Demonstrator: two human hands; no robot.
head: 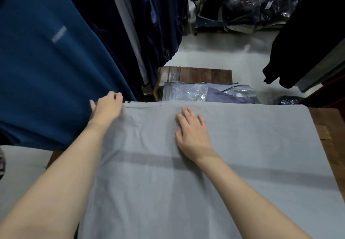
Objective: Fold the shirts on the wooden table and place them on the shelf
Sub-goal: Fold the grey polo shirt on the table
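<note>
Head view: grey shirt (186, 173) lies spread flat over the table (328, 126), covering almost all of it; wood shows only along the right edge. Collar (143, 105) sits at the far edge, left of centre. A few soft creases run near the middle, and a shadow band crosses the cloth from side to side.

Left hand (106, 109) is at the far-left corner of the shirt, just beside the collar, fingers curled over the edge. It looks like it's gripping the fabric there, but the grip itself is hidden under the hand, so can't confirm. Right hand (192, 132) lies palm down on the shirt near the far edge, fingers spread and flat, grasping nothing.

Blue garment (46, 61) hangs at left, its hem touching or just behind the left hand. Dark clothes (140, 24) hang on a rack behind it. Plastic-bagged clothes (205, 93) sit on a lower wooden surface beyond the table. Grey floor (224, 52) further back, blurred.
</note>
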